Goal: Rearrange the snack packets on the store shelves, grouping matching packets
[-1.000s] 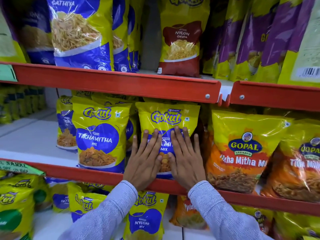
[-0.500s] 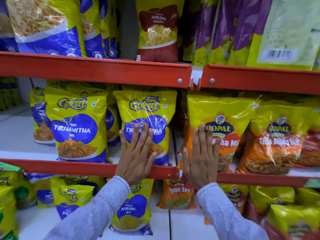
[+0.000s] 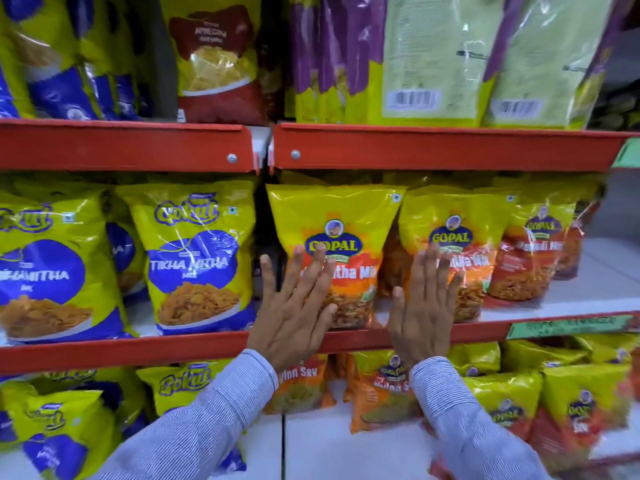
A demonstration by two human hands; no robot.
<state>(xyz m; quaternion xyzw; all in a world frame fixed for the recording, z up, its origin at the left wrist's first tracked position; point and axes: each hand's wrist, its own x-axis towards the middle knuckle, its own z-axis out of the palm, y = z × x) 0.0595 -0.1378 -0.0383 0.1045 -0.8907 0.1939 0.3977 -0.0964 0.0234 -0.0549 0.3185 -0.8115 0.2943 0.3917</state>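
Both hands are raised flat, fingers spread, against packets on the middle shelf [image 3: 121, 348]. The left hand [image 3: 294, 306] lies with its grip released, palm pressed on the lower left part of an orange-and-yellow Gopal packet [image 3: 334, 251] that stands upright just right of the gap where two red shelf rails meet. The right hand [image 3: 420, 306] is likewise unclenched, its fingers resting on the front of the second Gopal packet [image 3: 460, 244], which stands just beside the first and partly overlaps a third Gopal packet [image 3: 530, 258] further right. Neither hand closes around anything. To the left of the gap stands a blue-and-yellow Gokul Tikha Mitha packet [image 3: 194, 258], with a matching Gokul packet [image 3: 52, 271] beside it at the frame's edge. The top shelf [image 3: 433, 147] carries purple-and-green packets [image 3: 415, 57] turned with barcodes outward, and a maroon packet [image 3: 216, 60] to their left. Below the hands, on the lowest shelf, are orange sev packets [image 3: 301, 386] and more yellow ones. Striped sleeves [image 3: 194, 424] cover both forearms.
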